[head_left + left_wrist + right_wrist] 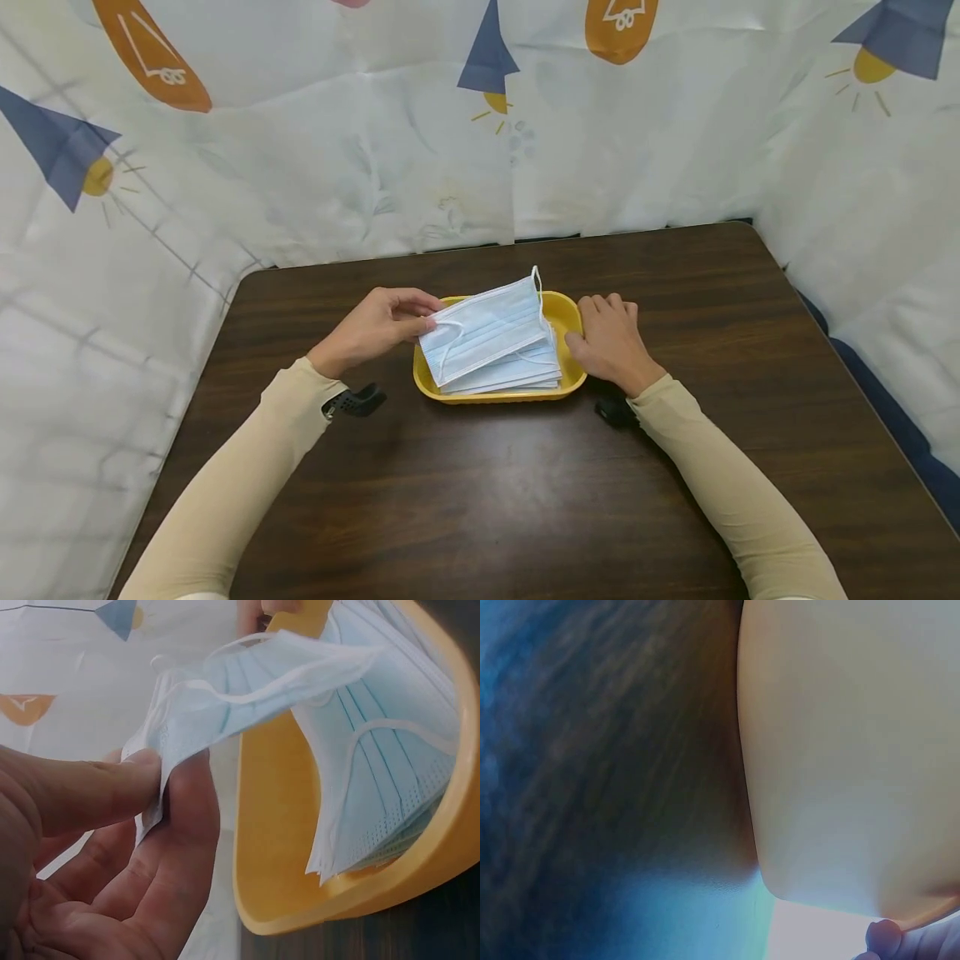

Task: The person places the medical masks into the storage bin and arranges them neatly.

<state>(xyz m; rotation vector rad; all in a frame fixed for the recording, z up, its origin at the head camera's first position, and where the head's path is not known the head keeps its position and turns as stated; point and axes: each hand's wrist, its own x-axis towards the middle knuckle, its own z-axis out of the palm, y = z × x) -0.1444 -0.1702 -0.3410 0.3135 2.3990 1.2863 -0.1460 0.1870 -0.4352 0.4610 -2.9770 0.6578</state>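
Observation:
My left hand pinches one end of a light blue face mask between thumb and fingers. In the left wrist view that mask slants up from the pile, one white ear loop hanging across it. Beneath it lies a stack of similar masks inside a yellow tray. The tray's right end is gripped by my right hand, its thumb at the inner side of the rim. Close up in the right wrist view, the tray's wall fills the right side, with fingertips at the bottom corner.
The tray stands on a dark wood-grain table, toward its far side. Behind and beside the table hangs a white printed curtain. A dark strap circles the left wrist, and a dark device sits at the right one.

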